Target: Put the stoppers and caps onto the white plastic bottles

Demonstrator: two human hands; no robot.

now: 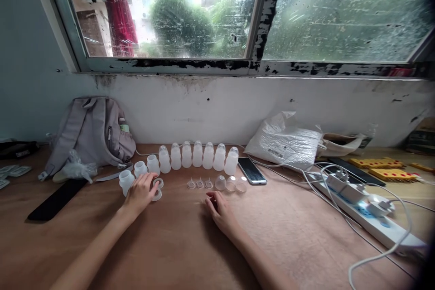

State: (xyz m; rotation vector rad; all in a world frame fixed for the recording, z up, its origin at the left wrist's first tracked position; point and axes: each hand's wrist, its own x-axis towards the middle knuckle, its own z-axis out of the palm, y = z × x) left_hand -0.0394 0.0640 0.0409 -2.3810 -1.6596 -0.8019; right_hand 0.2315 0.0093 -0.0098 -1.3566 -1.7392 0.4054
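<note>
Your wooden table (pixel 190 244) carries a grey backpack (pixel 91 129) at the back left, a white power strip (pixel 370 217) at the right and a row of capped white bottles (pixel 197 155) under the window; your right hand (pixel 220 210) rests flat and empty, fingers loosely together; your left hand (pixel 141 192) lies open on white rings (pixel 158 189), beside three uncapped bottles (pixel 139 171); small clear caps (pixel 217 184) sit between hands and row.

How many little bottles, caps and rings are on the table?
Capped white plastic bottles: 7
Open white plastic bottles: 3
White plastic rings by the left hand: 2
Small clear nipples: 3
Clear dome caps: 3
Total: 18
</note>
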